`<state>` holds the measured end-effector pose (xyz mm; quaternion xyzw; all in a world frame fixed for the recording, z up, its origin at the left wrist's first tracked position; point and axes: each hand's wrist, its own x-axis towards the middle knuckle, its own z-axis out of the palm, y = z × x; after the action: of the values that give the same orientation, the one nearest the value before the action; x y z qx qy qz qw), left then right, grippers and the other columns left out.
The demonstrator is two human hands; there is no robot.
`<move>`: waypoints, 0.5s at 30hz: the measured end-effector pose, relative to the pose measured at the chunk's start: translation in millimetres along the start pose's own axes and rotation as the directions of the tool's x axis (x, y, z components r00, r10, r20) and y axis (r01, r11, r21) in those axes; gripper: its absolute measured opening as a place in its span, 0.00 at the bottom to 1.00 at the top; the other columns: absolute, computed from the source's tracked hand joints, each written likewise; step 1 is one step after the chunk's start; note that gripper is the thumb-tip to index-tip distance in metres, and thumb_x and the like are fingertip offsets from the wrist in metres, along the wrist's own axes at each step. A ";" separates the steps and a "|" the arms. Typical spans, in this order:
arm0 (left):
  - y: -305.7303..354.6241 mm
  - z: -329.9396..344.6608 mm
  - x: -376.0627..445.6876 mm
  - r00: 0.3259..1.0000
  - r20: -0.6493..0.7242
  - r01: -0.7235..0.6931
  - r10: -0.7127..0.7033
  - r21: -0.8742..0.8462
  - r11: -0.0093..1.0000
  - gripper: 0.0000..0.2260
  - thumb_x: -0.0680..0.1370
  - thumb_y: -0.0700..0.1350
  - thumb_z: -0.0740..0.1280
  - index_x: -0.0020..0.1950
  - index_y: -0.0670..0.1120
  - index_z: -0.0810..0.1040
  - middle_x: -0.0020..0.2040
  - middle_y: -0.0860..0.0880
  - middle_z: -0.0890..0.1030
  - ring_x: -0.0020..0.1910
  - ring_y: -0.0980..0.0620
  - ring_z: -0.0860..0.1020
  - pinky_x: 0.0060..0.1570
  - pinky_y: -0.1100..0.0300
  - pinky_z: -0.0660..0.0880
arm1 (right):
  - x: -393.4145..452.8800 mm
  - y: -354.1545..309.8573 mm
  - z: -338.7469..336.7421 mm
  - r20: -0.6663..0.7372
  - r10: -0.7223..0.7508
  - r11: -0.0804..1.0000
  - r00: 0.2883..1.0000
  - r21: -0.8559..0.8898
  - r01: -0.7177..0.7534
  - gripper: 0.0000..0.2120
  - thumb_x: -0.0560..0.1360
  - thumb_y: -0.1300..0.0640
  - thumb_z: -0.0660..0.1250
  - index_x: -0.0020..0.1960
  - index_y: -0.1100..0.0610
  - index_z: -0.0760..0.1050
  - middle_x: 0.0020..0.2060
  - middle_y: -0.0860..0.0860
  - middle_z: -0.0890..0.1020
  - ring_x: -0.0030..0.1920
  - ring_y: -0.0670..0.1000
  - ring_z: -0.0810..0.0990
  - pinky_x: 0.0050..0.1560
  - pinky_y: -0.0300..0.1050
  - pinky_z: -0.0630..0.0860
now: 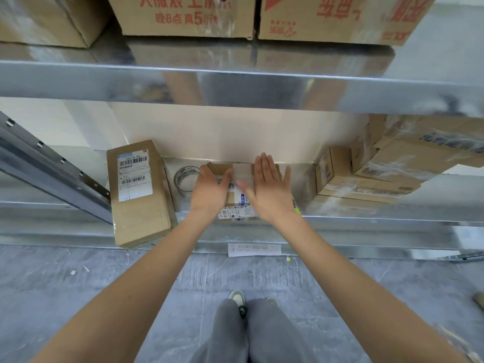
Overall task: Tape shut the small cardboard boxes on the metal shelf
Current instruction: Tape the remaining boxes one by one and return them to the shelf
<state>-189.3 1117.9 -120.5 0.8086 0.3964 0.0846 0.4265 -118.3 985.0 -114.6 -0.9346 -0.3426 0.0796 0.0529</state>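
A small cardboard box [242, 171] with shipping labels lies on the metal shelf [366, 213], right in front of me. A strip of clear tape runs over its top. My right hand [269, 189] lies flat on the box with straight fingers, pressing on the tape. My left hand [212, 191] rests on the box's left side with its fingers bent over the far edge and the thumb on top. A roll of clear tape [186, 178] lies on the shelf just left of my left hand.
A longer labelled box [138, 192] lies at the left and overhangs the shelf's front edge. Stacked small boxes [366, 171] fill the right end. The upper shelf [235, 85] with large cartons hangs overhead. A slanted metal brace [52, 174] stands at far left.
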 end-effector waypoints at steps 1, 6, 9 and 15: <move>0.4 -0.2 0.3 1.000 0.007 0.007 -0.007 0.001 1.000 0.22 0.79 0.59 0.62 0.59 0.41 0.66 0.56 0.41 0.77 0.54 0.40 0.76 0.45 0.54 0.69 | -17.1 -0.3 3.8 -0.031 -0.021 1.000 0.999 0.013 0.021 0.40 0.78 0.33 0.43 0.79 0.60 0.46 0.79 0.55 0.49 0.78 0.51 0.45 0.76 0.60 0.40; 1.1 0.9 3.4 1.000 -0.003 0.017 -0.017 0.009 1.000 0.23 0.79 0.60 0.62 0.58 0.40 0.66 0.55 0.42 0.78 0.53 0.42 0.76 0.44 0.56 0.66 | -83.8 1.3 16.7 -0.105 -0.144 0.984 0.984 0.091 0.154 0.37 0.79 0.36 0.46 0.79 0.60 0.50 0.78 0.54 0.52 0.78 0.53 0.49 0.77 0.53 0.42; 0.4 -1.0 6.8 0.999 0.037 0.031 -0.029 -0.055 0.998 0.19 0.79 0.59 0.63 0.54 0.44 0.64 0.53 0.44 0.79 0.50 0.44 0.78 0.42 0.56 0.70 | -68.6 15.5 7.9 -0.170 -0.172 0.958 0.970 0.200 0.205 0.30 0.81 0.47 0.59 0.77 0.60 0.57 0.76 0.56 0.60 0.77 0.56 0.56 0.77 0.52 0.49; -7.4 -9.3 1.7 0.981 0.080 0.191 -0.174 -0.497 0.847 0.24 0.79 0.63 0.60 0.64 0.47 0.77 0.57 0.48 0.80 0.53 0.51 0.78 0.52 0.61 0.72 | -42.4 42.0 -1.4 0.010 0.068 0.736 0.998 0.675 -0.057 0.38 0.75 0.47 0.70 0.78 0.53 0.55 0.72 0.56 0.68 0.61 0.55 0.74 0.69 0.53 0.68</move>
<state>-196.8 1127.3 -120.6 0.6297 0.4287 0.1310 0.6345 -123.4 925.5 -114.9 -0.8635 -0.2587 0.1927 0.3877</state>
